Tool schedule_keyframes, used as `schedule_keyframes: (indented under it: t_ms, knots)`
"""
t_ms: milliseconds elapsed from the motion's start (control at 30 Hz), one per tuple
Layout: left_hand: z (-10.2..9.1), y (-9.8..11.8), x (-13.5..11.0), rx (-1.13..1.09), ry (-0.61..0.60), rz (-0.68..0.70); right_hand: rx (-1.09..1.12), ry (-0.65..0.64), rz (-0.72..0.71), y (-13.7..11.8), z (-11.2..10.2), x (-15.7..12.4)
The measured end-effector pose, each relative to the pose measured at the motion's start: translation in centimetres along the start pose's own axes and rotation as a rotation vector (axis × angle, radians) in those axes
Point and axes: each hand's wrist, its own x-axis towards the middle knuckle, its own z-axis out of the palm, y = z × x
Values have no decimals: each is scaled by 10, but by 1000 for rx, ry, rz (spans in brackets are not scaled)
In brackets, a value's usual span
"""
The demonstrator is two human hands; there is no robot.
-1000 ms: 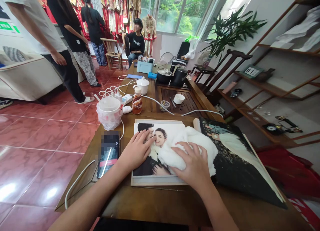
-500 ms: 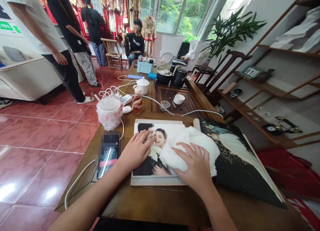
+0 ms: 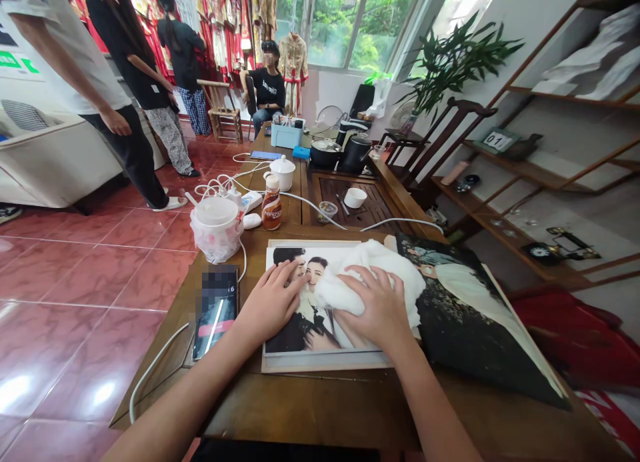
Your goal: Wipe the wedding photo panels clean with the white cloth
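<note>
A framed wedding photo [image 3: 300,329] lies flat on the wooden table [image 3: 320,409] in front of me. My left hand [image 3: 273,302] rests flat on its left part with the fingers stretched out. My right hand [image 3: 380,309] presses a bunched white cloth [image 3: 370,269] onto the photo's right half, fingers spread over the cloth. A larger dark photo print [image 3: 470,315] lies to the right, its near edge overlapping the framed photo's right side.
A phone [image 3: 217,309] on a white cable lies left of the frame. Behind it stand a bagged white cup [image 3: 216,225], a brown bottle [image 3: 271,209], a teapot [image 3: 283,171] and a tea tray [image 3: 360,205] with kettles. Several people stand or sit at the back left. Shelves line the right wall.
My right hand has slid the white cloth to the left and slightly away across the photo, uncovering its lower right corner. My left hand has stayed in place.
</note>
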Motion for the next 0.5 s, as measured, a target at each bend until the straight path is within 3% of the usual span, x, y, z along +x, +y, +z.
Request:
schedule_keyframes:
  t_ms: [133, 400, 500]
  knots:
    - [-2, 1, -1, 1, 7, -4, -14, 14, 16, -2, -1, 3]
    - [-4, -1, 3, -9, -1, -5, 64, -1, -11, -19, -15, -47]
    - [-4, -2, 4, -15, 2, -3, 68, -20, -17, -20, -17, -53]
